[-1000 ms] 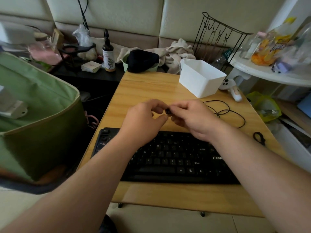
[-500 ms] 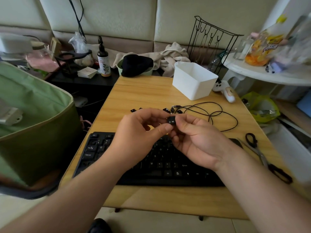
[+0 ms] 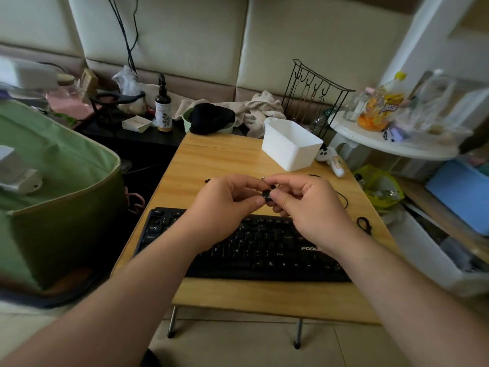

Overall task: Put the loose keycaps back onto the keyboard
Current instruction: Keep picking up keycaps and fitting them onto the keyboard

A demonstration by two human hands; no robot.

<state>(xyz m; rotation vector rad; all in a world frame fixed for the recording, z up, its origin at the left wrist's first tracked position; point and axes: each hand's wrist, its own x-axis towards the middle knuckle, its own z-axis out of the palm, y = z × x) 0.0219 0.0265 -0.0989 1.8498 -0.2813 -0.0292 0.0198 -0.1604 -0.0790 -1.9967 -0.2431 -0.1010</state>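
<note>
Black and small, a square plastic keycap (image 3: 266, 195) sits pinched between the two hands, held in the air just above the far edge of the black plastic keyboard (image 3: 246, 246). The left hand (image 3: 223, 205) grips it with thumb and curled forefinger from one side; the right hand (image 3: 308, 205) pinches it from the other side, its other fingers folded in. That keyboard lies flat on the near half of the light wooden folding table (image 3: 225, 160), with both forearms crossing over it. Beyond the keyboard, a loose black keycap (image 3: 207, 180) peeks out past the left hand, and a thin black cable (image 3: 344, 200) trails out beside the right hand. Farther beyond stands a white rectangular plastic bin (image 3: 289, 145), and off the keyboard's right end rest black scissor handles (image 3: 365, 225).
</note>
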